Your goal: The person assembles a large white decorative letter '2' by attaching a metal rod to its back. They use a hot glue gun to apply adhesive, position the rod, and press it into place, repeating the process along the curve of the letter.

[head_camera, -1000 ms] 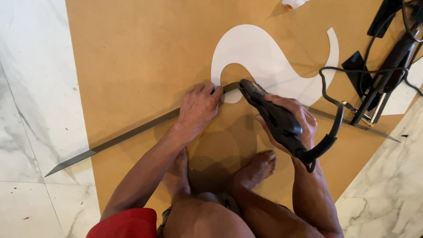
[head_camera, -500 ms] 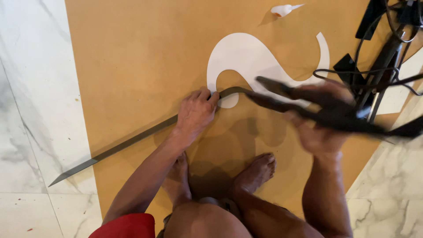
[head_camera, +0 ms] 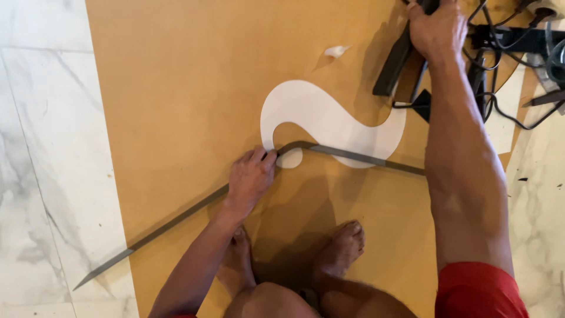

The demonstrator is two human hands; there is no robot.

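Brown board [head_camera: 176, 88] edge on marble; left hand [head_camera: 250, 179] pins metal strip [head_camera: 176, 221]; right hand [head_camera: 438, 26] grips black tool [head_camera: 394, 65]

The curved cutout [head_camera: 329, 121] is lying on the board [head_camera: 176, 88]; the metal strip [head_camera: 194, 209] is crossing its lower edge, tools [head_camera: 400, 56] sitting behind right.
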